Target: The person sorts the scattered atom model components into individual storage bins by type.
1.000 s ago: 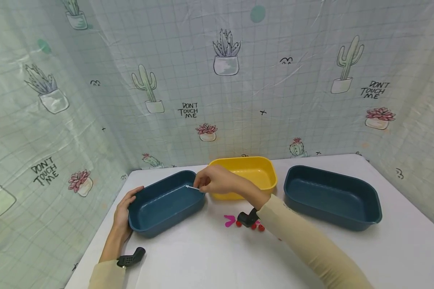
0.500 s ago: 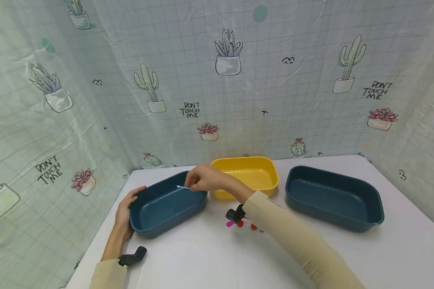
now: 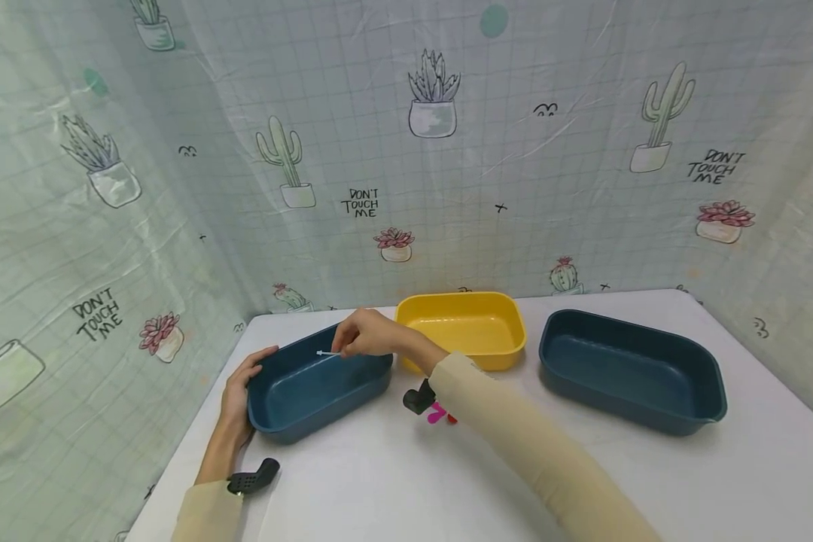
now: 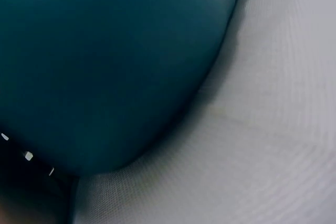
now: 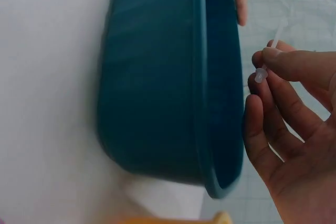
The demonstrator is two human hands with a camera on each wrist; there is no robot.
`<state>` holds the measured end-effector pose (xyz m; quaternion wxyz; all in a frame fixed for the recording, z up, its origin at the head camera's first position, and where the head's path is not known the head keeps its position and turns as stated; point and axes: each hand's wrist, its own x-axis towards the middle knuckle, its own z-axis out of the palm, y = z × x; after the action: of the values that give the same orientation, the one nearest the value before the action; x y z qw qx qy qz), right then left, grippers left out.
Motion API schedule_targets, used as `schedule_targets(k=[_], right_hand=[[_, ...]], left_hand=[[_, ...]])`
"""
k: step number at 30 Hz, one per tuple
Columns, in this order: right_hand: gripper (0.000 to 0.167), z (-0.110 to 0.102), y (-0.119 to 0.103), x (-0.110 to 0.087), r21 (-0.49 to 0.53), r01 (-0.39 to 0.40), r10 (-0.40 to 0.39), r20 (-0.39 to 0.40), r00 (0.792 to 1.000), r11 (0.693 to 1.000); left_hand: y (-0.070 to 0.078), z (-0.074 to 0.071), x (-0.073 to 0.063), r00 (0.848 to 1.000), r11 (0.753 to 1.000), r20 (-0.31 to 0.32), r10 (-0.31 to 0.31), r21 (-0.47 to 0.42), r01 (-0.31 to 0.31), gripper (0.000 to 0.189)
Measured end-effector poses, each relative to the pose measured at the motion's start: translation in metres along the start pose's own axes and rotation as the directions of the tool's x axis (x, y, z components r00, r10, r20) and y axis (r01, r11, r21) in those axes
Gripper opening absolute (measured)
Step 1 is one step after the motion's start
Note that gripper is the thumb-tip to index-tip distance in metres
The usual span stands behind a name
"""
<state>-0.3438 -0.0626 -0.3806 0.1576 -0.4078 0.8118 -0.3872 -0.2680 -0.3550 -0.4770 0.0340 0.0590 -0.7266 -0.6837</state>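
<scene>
Your right hand (image 3: 367, 332)'s got the stick (image 3: 325, 353) pinched above the left bin (image 3: 301, 389), left hand (image 3: 235, 391) gripping that rim. Looks feather-light, probably slick, bendy plastic, so I'd pinch just behind the knob (image 5: 261, 75), gently.

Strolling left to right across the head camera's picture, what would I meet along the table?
Left hand, first blue tray, yellow tray, second blue tray.
</scene>
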Motion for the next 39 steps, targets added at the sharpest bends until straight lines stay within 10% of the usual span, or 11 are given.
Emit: schedule_targets(k=[12, 39], right_hand=[[0.026, 0.016, 0.01, 0.029, 0.131, -0.023, 0.018, 0.04, 0.999, 0.991], [0.03, 0.047, 0.035, 0.053, -0.087, -0.139, 0.135, -0.046, 0.99, 0.986]], left_hand=[[0.002, -0.001, 0.001, 0.999, 0.999, 0.038, 0.035, 0.001, -0.035, 0.053], [0.001, 0.0, 0.001, 1.0, 1.0, 0.022, 0.015, 0.003, -0.015, 0.053]])
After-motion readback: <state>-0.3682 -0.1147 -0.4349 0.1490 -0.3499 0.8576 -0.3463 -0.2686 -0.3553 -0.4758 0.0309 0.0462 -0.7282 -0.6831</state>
